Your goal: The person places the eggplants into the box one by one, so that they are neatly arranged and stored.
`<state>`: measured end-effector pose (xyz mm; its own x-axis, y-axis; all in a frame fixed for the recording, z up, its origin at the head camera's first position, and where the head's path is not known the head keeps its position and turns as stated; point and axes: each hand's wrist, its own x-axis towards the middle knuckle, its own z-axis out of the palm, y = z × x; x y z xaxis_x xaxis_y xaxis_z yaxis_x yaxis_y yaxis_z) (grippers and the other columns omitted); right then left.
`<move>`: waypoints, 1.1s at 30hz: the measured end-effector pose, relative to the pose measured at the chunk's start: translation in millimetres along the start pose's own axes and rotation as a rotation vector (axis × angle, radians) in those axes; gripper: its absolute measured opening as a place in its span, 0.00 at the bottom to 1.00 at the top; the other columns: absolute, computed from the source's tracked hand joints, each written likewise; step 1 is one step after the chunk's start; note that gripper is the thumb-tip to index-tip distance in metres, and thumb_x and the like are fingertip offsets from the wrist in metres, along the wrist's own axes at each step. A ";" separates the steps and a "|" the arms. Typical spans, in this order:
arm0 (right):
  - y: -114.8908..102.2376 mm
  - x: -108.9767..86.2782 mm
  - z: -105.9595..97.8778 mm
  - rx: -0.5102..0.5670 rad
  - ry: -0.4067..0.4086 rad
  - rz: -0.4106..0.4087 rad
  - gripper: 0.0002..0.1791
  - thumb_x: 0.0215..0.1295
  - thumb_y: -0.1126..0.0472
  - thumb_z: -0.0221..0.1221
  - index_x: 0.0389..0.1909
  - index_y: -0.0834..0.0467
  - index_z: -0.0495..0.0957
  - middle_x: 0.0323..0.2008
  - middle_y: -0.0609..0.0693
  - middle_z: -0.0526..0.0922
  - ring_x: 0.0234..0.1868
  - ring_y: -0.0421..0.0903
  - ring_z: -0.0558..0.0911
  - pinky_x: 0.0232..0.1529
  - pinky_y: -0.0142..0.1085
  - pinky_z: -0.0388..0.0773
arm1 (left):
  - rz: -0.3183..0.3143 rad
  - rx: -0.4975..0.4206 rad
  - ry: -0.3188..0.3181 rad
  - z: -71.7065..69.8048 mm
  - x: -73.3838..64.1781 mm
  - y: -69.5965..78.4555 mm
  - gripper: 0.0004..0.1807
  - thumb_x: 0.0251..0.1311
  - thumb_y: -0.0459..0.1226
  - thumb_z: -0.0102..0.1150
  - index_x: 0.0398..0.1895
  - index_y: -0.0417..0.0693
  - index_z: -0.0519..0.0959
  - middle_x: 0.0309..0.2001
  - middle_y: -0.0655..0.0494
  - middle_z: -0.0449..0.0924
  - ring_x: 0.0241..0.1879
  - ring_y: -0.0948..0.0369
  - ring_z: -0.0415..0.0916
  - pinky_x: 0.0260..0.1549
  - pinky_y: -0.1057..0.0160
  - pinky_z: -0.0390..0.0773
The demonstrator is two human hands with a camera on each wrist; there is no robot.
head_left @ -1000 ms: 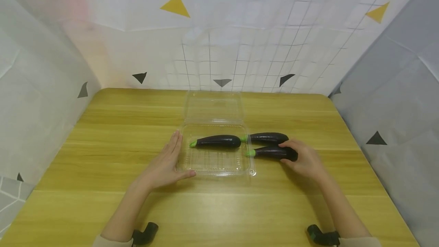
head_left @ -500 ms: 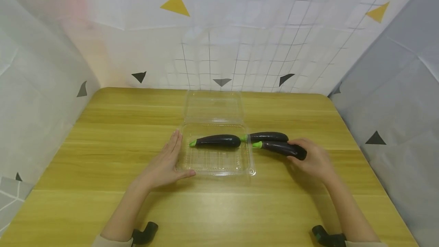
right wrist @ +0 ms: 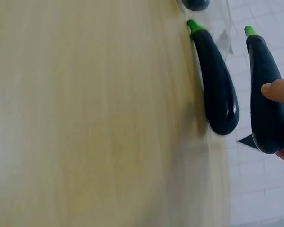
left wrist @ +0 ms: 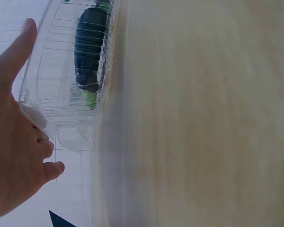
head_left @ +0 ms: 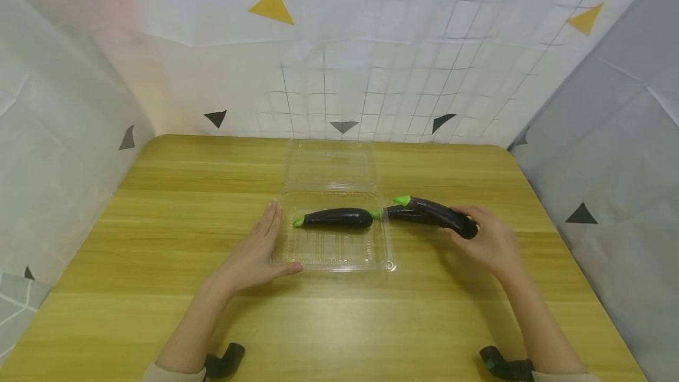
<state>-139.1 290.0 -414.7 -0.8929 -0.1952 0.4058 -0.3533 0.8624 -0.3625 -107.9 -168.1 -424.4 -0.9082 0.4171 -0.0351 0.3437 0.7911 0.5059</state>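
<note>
A clear plastic clamshell container (head_left: 331, 249) lies on the table with its lid folded back. One eggplant (head_left: 339, 218) lies inside, its green stem to the left. My left hand (head_left: 254, 255) rests against the container's left side, fingers straight, thumb along the front edge. My right hand (head_left: 490, 243) grips a second eggplant (head_left: 442, 213) by its thick end, thumb on top in the right wrist view; it is raised, stem pointing left. A third eggplant (right wrist: 215, 85) lies on the table at the container's right side, partly covered by the held one in the head view.
The transparent lid (head_left: 330, 164) lies toward the back of the wooden table (head_left: 339, 323). White patterned sheeting (head_left: 371, 93) stands behind the table and along both sides. Black angled pieces (head_left: 225, 361) sit at both wrists.
My right hand has lifted the second eggplant off the table, drawing it slightly right and then tilting its stem end up and back. My left hand and the container have stayed put.
</note>
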 end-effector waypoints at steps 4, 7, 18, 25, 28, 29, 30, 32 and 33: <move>-15.3 6.3 -1.7 -0.002 0.035 -0.034 0.25 0.44 0.60 0.74 0.48 0.56 0.82 0.42 0.56 0.83 0.42 0.58 0.82 0.36 0.53 0.77 | -0.005 0.002 -0.007 -0.1 0.2 0.1 0.65 0.53 0.65 0.59 0.75 0.40 0.31 0.76 0.48 0.20 0.74 0.54 0.26 0.70 0.47 0.42; -26.2 10.5 -2.6 0.003 0.061 -0.083 0.25 0.43 0.60 0.74 0.46 0.56 0.82 0.42 0.55 0.84 0.42 0.57 0.82 0.35 0.52 0.78 | -0.008 0.002 -0.012 0.3 0.4 0.3 0.65 0.53 0.65 0.59 0.75 0.41 0.30 0.76 0.48 0.20 0.74 0.55 0.25 0.70 0.47 0.41; -53.2 22.2 -1.6 0.025 0.093 -0.199 0.25 0.41 0.59 0.74 0.46 0.55 0.83 0.41 0.51 0.84 0.39 0.51 0.83 0.32 0.46 0.80 | 0.000 0.002 -0.001 0.6 -0.2 -0.3 0.66 0.52 0.64 0.61 0.75 0.40 0.31 0.76 0.47 0.21 0.74 0.53 0.26 0.70 0.45 0.43; -62.2 25.2 2.4 0.048 0.096 -0.227 0.26 0.40 0.59 0.75 0.45 0.55 0.83 0.41 0.50 0.84 0.38 0.51 0.84 0.31 0.45 0.81 | -0.016 0.007 -0.018 1.0 -0.4 0.2 0.65 0.53 0.66 0.59 0.75 0.41 0.30 0.76 0.48 0.19 0.74 0.55 0.25 0.70 0.47 0.42; -67.5 26.4 2.9 0.055 0.090 -0.227 0.26 0.39 0.59 0.75 0.45 0.55 0.83 0.41 0.50 0.84 0.38 0.51 0.84 0.31 0.45 0.81 | -0.013 0.016 -0.014 1.1 -0.1 0.0 0.65 0.53 0.66 0.58 0.75 0.41 0.30 0.76 0.48 0.20 0.74 0.55 0.25 0.70 0.48 0.42; -68.9 27.0 3.2 0.057 0.089 -0.229 0.26 0.39 0.59 0.75 0.45 0.55 0.83 0.41 0.50 0.84 0.37 0.51 0.84 0.31 0.45 0.81 | -0.012 0.019 -0.011 1.1 0.0 0.1 0.65 0.53 0.66 0.59 0.75 0.41 0.30 0.76 0.48 0.20 0.74 0.55 0.25 0.70 0.48 0.42; -70.3 27.6 3.6 0.063 0.088 -0.230 0.26 0.39 0.59 0.75 0.45 0.55 0.83 0.41 0.50 0.84 0.37 0.52 0.84 0.31 0.45 0.81 | -0.010 0.020 -0.009 1.1 0.0 0.0 0.65 0.53 0.65 0.59 0.75 0.41 0.30 0.76 0.48 0.20 0.74 0.55 0.25 0.70 0.48 0.42; -72.2 28.7 4.7 0.073 0.086 -0.236 0.26 0.39 0.59 0.75 0.45 0.55 0.83 0.41 0.50 0.83 0.37 0.51 0.84 0.32 0.45 0.82 | -0.010 0.018 -0.006 1.1 0.2 -0.1 0.65 0.53 0.65 0.59 0.75 0.41 0.30 0.76 0.48 0.20 0.74 0.56 0.24 0.70 0.48 0.42; -72.9 29.2 5.4 0.074 0.087 -0.238 0.26 0.39 0.59 0.75 0.45 0.55 0.83 0.41 0.50 0.84 0.38 0.51 0.84 0.32 0.45 0.82 | -0.011 0.016 -0.006 1.1 0.3 -0.1 0.65 0.53 0.65 0.59 0.75 0.41 0.30 0.76 0.48 0.20 0.74 0.56 0.24 0.70 0.48 0.42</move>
<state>-141.0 218.9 -381.0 -0.7557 -0.3451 0.5566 -0.5732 0.7596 -0.3073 -108.0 -167.6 -425.4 -0.9103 0.4115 -0.0459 0.3380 0.8027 0.4914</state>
